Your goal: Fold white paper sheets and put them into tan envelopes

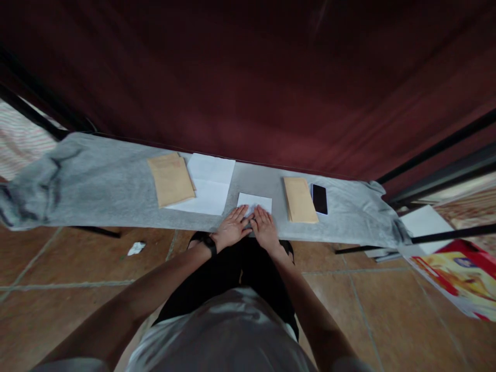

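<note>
Shirt [217,336], hands [231,228] [264,228] on paper [254,199], envelopes [172,181] [300,200], contents hidden

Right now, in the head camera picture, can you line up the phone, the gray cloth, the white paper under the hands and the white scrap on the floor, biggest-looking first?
1. Gray cloth
2. White paper, even partly covered
3. Phone
4. White scrap, though it lies farther away

At three o'clock a phone [320,199] is seen; at four, a red-and-yellow box [463,276]; at eight, a white scrap [136,248] on the floor [395,315].
</note>
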A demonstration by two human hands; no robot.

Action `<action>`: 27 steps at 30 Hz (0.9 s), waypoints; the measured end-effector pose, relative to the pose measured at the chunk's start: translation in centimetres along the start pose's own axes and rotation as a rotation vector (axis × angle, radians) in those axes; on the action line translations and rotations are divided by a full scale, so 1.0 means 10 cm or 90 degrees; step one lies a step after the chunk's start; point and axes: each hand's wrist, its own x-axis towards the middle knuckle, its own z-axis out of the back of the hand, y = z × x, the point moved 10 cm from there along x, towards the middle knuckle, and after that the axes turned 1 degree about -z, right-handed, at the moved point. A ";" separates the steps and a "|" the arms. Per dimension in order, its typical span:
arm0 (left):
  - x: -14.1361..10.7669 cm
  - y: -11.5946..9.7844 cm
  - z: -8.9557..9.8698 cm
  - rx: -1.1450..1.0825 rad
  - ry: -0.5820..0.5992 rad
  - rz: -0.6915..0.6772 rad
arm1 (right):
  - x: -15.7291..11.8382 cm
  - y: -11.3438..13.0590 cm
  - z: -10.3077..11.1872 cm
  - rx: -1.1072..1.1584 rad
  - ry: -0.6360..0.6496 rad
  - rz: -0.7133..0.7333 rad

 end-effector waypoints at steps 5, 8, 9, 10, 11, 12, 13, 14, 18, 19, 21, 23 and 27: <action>-0.04 0.01 -0.01 0.004 0.001 0.003 | -0.17 0.01 0.01 -0.011 -0.002 0.017; -0.07 0.02 -0.02 0.011 0.006 0.011 | -0.22 -0.07 0.03 -0.009 -0.005 0.017; -0.08 0.02 -0.02 0.013 0.006 0.014 | -0.23 -0.10 0.03 -0.009 -0.006 0.015; -0.09 0.03 -0.02 0.014 0.005 0.016 | -0.24 -0.12 0.04 -0.009 -0.006 0.014; -0.11 0.03 -0.01 0.015 0.004 0.018 | -0.26 -0.13 0.04 -0.011 -0.006 0.013; -0.12 0.04 -0.01 0.016 0.001 0.021 | -0.27 -0.14 0.05 -0.013 -0.007 0.012; -0.14 0.04 -0.01 0.017 -0.001 0.024 | -0.28 -0.15 0.05 -0.015 -0.008 0.011; -0.15 0.05 -0.01 0.017 -0.004 0.028 | -0.28 -0.16 0.05 -0.017 -0.008 0.009; -0.22 0.10 0.00 0.019 -0.018 0.041 | -0.30 -0.17 0.07 -0.027 -0.009 0.001; -0.23 0.11 0.01 0.019 -0.023 0.043 | -0.30 -0.17 0.07 -0.030 -0.008 -0.001; -0.25 0.13 0.03 0.019 -0.036 0.051 | -0.31 -0.18 0.08 -0.036 -0.006 -0.006; -0.26 0.14 0.05 0.020 -0.046 0.058 | -0.32 -0.21 0.09 -0.041 -0.004 -0.017; -0.28 0.14 0.08 0.028 -0.048 0.067 | -0.35 -0.27 0.11 -0.038 -0.005 -0.034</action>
